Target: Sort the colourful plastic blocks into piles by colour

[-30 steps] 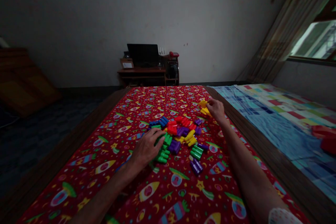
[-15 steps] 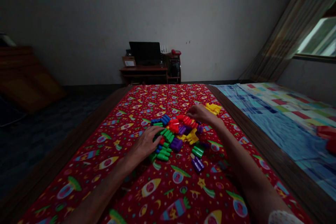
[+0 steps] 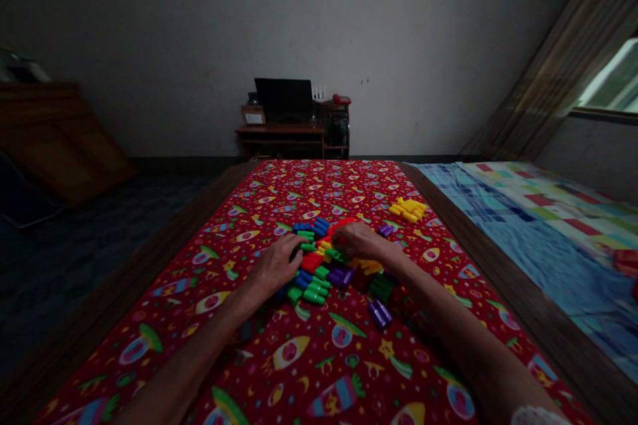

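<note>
Plastic toy building blocks lie in a loose pile on the red patterned cloth [image 3: 289, 348]. My left hand [image 3: 276, 264] rests at the pile's left side, thumb and fingers apart and curved beside green blocks [image 3: 315, 292]. Over the middle of the pile is my right hand [image 3: 359, 241], its fingers drawn together and pointing down among red and yellow blocks; its fingertips are mostly hidden. Blue blocks [image 3: 321, 224] lie at the pile's far edge. Purple blocks [image 3: 340, 276] are in front of my right hand, and another purple block [image 3: 379, 314] sits apart, nearer me.
A separate cluster of yellow blocks [image 3: 409, 209] lies beyond my right hand. Wooden edging [image 3: 448, 212] borders the cloth. To the right is a bed with a blue sheet [image 3: 503, 232]; a desk with a monitor [image 3: 284, 99] stands against the far wall.
My right hand has moved left and nearer, from beside the yellow cluster to the pile's middle. A green block now lies near its fingers. My left hand stays by the green blocks.
</note>
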The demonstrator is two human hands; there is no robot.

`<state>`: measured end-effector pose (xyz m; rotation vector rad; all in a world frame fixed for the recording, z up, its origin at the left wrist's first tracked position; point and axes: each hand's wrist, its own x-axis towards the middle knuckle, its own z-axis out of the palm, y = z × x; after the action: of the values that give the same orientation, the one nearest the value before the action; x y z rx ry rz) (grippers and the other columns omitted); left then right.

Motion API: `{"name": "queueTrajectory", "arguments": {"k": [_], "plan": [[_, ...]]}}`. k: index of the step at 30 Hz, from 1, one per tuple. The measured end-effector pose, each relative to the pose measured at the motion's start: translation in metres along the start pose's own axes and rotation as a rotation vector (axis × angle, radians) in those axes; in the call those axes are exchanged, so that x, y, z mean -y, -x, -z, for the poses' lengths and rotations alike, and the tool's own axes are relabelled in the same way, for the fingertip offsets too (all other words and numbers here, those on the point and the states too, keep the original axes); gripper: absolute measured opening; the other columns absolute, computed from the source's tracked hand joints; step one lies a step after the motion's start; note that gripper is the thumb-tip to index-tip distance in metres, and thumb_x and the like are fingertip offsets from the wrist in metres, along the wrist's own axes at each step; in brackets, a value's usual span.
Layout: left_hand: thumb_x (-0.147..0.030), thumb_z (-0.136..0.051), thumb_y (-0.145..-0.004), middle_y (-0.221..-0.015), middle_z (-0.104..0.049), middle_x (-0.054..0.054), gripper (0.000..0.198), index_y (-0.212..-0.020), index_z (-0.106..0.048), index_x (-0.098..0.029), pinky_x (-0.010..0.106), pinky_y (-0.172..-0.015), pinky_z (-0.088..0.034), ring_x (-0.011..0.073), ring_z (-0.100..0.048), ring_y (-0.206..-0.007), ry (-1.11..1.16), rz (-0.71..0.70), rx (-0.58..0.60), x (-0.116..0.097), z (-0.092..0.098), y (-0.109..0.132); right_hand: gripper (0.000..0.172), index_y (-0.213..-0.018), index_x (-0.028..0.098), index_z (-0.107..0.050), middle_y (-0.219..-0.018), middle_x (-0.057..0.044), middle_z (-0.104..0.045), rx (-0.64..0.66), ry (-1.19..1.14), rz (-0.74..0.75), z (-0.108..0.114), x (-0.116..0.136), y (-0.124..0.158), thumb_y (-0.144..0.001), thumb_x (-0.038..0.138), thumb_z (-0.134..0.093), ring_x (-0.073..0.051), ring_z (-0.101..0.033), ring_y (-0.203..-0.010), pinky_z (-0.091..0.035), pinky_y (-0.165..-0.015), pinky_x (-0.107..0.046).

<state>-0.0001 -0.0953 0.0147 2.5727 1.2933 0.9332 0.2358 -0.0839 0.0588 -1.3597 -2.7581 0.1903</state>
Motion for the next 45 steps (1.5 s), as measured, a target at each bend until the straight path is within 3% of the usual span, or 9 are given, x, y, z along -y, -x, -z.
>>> {"name": "queueTrajectory", "arguments": {"k": [8,15,20,25,30,34,37,41,45], "plan": [[-0.022,-0.045,-0.086,-0.100,-0.070,0.008,0.027,-0.101,-0.066,-0.018,0.036,-0.088,-0.053,0.0208,-0.066,-0.095,0.013,-0.025,-0.007,-0.002,0.002,0.000,0.018,-0.089,0.013,-0.070,-0.079,-0.003,-0.067,-0.225,-0.260,-0.091,-0.005,0.004,-0.012,-0.080,0.019,-0.056,-0.011,-0.055,-0.067,-0.033,-0.059,-0.020],[-0.025,-0.043,-0.094,-0.135,-0.056,0.007,0.036,-0.128,-0.055,-0.022,0.043,-0.109,-0.037,0.0222,-0.046,-0.129,-0.043,-0.296,0.100,-0.049,0.000,0.011,0.027,-0.093,0.013,-0.072,-0.079,-0.007,-0.070,-0.662,-0.123,-0.582,0.027,-0.084,0.023,-0.084,0.027,-0.051,-0.015,-0.059,-0.071,-0.037,-0.063,-0.022],[-0.028,-0.049,-0.093,-0.148,-0.044,0.001,0.043,-0.136,-0.048,-0.029,0.048,-0.118,-0.019,0.0234,-0.030,-0.141,-0.103,-0.530,0.323,-0.094,-0.013,0.029,0.032,-0.106,0.016,-0.071,-0.100,-0.013,-0.071,-0.575,0.021,-0.933,0.018,-0.128,0.057,-0.084,0.025,-0.050,-0.022,-0.064,-0.092,-0.044,-0.076,-0.028],[-0.032,-0.047,-0.095,-0.139,-0.054,0.003,0.039,-0.134,-0.049,-0.027,0.048,-0.117,-0.020,0.0223,-0.041,-0.134,-0.138,-0.486,0.336,-0.100,-0.028,0.040,0.037,-0.115,0.014,-0.067,-0.112,-0.017,-0.068,-0.423,0.012,-1.036,0.017,-0.133,0.070,-0.082,0.022,-0.054,-0.026,-0.063,-0.103,-0.045,-0.080,-0.030],[-0.019,-0.044,-0.095,-0.122,-0.065,0.004,0.028,-0.119,-0.058,-0.022,0.050,-0.115,-0.020,0.0216,-0.054,-0.118,-0.237,-0.405,0.259,-0.085,-0.034,0.033,0.030,-0.103,0.013,-0.072,-0.100,-0.014,-0.071,-0.370,0.048,-0.911,0.049,-0.098,0.059,-0.086,0.022,-0.049,-0.022,-0.065,-0.090,-0.043,-0.071,-0.026],[-0.013,-0.045,-0.093,-0.116,-0.066,0.004,0.025,-0.113,-0.059,-0.020,0.049,-0.112,-0.025,0.0211,-0.057,-0.110,-0.295,-0.376,0.247,-0.077,-0.031,0.028,0.023,-0.084,0.013,-0.075,-0.080,-0.009,-0.071,-0.015,-0.011,-0.490,0.063,-0.042,0.045,-0.083,0.020,-0.053,-0.018,-0.064,-0.073,-0.038,-0.059,-0.023],[-0.013,-0.045,-0.093,-0.115,-0.065,0.005,0.023,-0.109,-0.060,-0.021,0.048,-0.110,-0.029,0.0216,-0.056,-0.108,-0.325,-0.359,0.237,-0.075,-0.029,0.027,0.019,-0.090,0.014,-0.074,-0.089,-0.010,-0.072,0.152,0.049,-0.310,0.045,-0.002,0.047,-0.079,0.020,-0.060,-0.021,-0.064,-0.078,-0.039,-0.061,-0.025],[-0.013,-0.045,-0.092,-0.107,-0.065,0.007,0.022,-0.106,-0.061,-0.020,0.048,-0.107,-0.033,0.0220,-0.057,-0.104,-0.293,-0.348,0.236,-0.074,-0.030,0.026,0.030,-0.107,0.017,-0.069,-0.106,-0.013,-0.069,0.060,0.049,-0.217,0.014,0.019,0.065,-0.079,0.014,-0.060,-0.021,-0.063,-0.091,-0.043,-0.072,-0.026],[-0.015,-0.043,-0.093,-0.104,-0.064,0.007,0.024,-0.110,-0.059,-0.020,0.043,-0.101,-0.042,0.0216,-0.057,-0.102,-0.154,-0.356,0.214,-0.074,-0.033,0.020,0.019,-0.097,0.015,-0.071,-0.085,-0.006,-0.070,-0.134,-0.179,-0.231,0.013,-0.016,0.077,-0.081,0.018,-0.060,-0.014,-0.060,-0.074,-0.039,-0.066,-0.021]]}}
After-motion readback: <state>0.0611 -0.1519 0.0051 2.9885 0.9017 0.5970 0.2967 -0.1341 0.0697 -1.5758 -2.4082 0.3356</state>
